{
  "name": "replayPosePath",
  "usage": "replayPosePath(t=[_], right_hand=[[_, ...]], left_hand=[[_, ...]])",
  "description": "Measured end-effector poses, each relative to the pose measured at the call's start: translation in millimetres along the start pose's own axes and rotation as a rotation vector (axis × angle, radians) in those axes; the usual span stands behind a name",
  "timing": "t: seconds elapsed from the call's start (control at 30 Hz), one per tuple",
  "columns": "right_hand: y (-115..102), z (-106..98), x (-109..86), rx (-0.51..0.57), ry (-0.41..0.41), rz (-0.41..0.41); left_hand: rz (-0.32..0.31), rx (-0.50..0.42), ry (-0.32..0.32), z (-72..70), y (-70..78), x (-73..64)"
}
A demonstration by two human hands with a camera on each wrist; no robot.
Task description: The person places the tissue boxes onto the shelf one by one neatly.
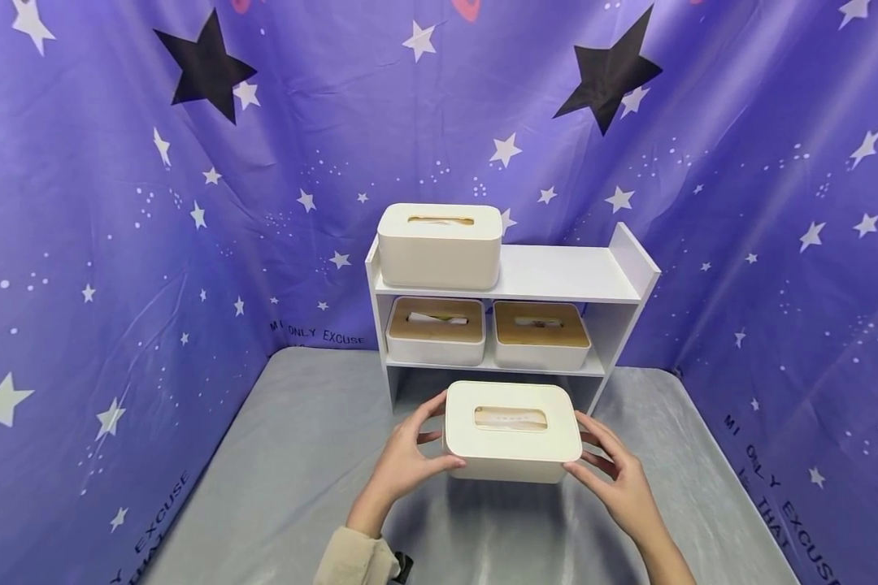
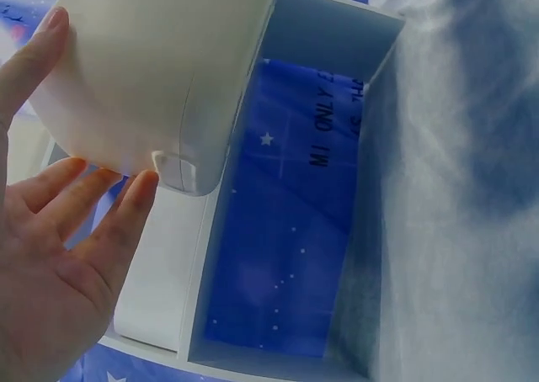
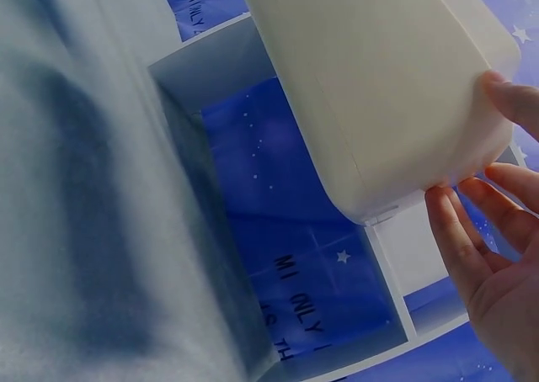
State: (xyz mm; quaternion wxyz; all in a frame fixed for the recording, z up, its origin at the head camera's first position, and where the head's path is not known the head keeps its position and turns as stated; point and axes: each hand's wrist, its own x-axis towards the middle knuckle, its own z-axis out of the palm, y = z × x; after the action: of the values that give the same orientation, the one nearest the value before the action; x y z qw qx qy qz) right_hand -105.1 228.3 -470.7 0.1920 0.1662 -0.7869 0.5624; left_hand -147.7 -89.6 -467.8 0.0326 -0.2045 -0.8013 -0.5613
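Note:
Between both hands hangs a cream tissue box [image 1: 512, 467] with a slot in its lid, held above the grey cloth in front of a white shelf [image 1: 567, 272]. My left hand [image 1: 404, 457] grips its left end, thumb at the front and fingers along the side. At the opposite end my right hand [image 1: 618, 479] grips it the same way. In the left wrist view the fingertips of the left hand [image 2: 76, 239] press the end of the tissue box [image 2: 152, 71]. The right wrist view shows the right hand [image 3: 497, 247] on the tissue box's [image 3: 379, 87] other end.
Another cream tissue box [image 1: 439, 256] stands on the shelf's top left. Two white boxes with wooden lids, one left [image 1: 436, 341] and one right [image 1: 541, 349], sit on the middle shelf. Grey cloth [image 1: 278, 487] covers the table. A purple star-patterned curtain [image 1: 322, 146] surrounds it.

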Motion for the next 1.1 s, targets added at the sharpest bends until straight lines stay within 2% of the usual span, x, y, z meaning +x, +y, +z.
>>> replayPosePath(t=[0.3, 0.47, 0.87, 1.1], right_hand=[[-4, -3, -0.7, 0.009, 0.003, -0.046], [-5, -5, -0.4, 0.026, -0.007, -0.042], [-10, -10, 1.4, 0.019, 0.018, -0.079], [-16, -12, 3.5, 0.024, 0.026, -0.125]], left_hand=[[0.022, -0.02, 0.021, 1.5, 4.5, 0.1], [0.027, -0.022, 0.027, 1.1, 7.6, 0.2], [0.041, -0.022, 0.018, 0.7, 15.3, 2.2], [0.106, -0.014, 0.025, 0.8, 20.5, 3.6]])
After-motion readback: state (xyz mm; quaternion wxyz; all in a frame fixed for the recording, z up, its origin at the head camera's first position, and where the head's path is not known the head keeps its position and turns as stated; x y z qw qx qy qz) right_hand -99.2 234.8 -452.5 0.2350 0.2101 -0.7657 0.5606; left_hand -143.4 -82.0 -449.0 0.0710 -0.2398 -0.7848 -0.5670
